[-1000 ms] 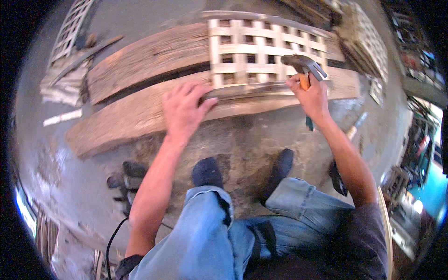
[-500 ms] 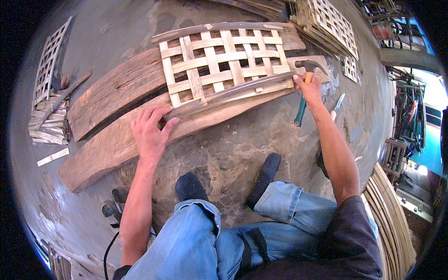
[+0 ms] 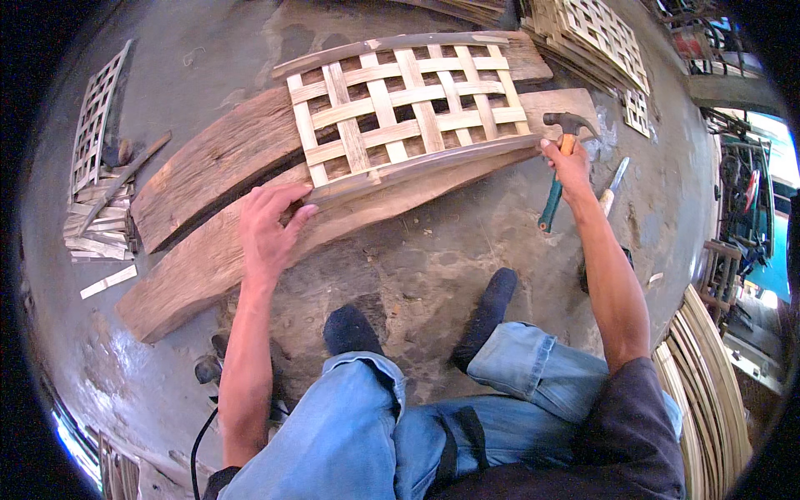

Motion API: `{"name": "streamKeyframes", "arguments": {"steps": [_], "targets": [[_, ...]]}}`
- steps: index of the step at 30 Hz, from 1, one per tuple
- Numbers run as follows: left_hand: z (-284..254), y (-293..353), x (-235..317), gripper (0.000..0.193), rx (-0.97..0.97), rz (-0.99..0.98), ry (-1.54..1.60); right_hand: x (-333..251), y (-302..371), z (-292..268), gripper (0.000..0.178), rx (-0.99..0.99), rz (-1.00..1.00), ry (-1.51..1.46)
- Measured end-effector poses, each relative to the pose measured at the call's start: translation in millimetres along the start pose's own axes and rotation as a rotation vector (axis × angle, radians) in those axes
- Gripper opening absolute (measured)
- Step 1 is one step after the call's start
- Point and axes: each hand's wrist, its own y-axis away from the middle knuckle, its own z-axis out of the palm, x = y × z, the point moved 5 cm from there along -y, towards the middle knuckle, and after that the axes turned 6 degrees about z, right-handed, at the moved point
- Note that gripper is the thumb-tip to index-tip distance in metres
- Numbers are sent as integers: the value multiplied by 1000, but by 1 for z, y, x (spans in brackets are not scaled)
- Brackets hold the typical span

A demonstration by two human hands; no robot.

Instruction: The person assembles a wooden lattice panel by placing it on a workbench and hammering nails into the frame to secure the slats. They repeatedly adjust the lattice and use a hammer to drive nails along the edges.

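A woven lattice panel (image 3: 429, 125) of pale flat bamboo strips lies over two rough wooden planks, with dark strips along its far and near edges. My left hand (image 3: 271, 221) is closed at the left end of the near dark strip (image 3: 450, 157), its fingers and thumb around that end. At the strip's right end, my right hand (image 3: 571, 169) grips a claw hammer (image 3: 550, 204) with a green and orange handle, head pointing away from me. The right thumb and fingertip are beside the strip's tip; whether they touch it is hard to tell.
Under the panel are a near plank (image 3: 192, 279) and a far plank (image 3: 208, 158). A knife (image 3: 615, 183) lies right of the hammer. Lattice panels (image 3: 604, 37) are stacked at the far right; another panel (image 3: 98, 117) and strip offcuts (image 3: 104, 221) lie left. Long strips (image 3: 704, 383) are bundled at right.
Pale strip ends that showed below the near dark strip are now out of sight, and that strip sits differently against the plank. Both hands keep their places; the whole view has shifted slightly.
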Motion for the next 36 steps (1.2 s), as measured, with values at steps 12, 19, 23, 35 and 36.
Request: {"name": "streamKeyframes", "arguments": {"steps": [12, 19, 23, 35, 36], "targets": [[2, 2, -1, 25, 72, 45, -5, -4, 6, 4, 33, 85, -48, 59], [6, 3, -4, 24, 29, 40, -24, -2, 1, 4, 34, 62, -37, 79], [6, 3, -4, 23, 13, 15, -30, -5, 3, 4, 34, 89, -33, 82], [7, 4, -7, 29, 16, 5, 7, 4, -5, 4, 29, 45, -68, -17], [7, 5, -7, 30, 17, 13, 6, 5, -6, 3, 28, 43, -55, 6]]}}
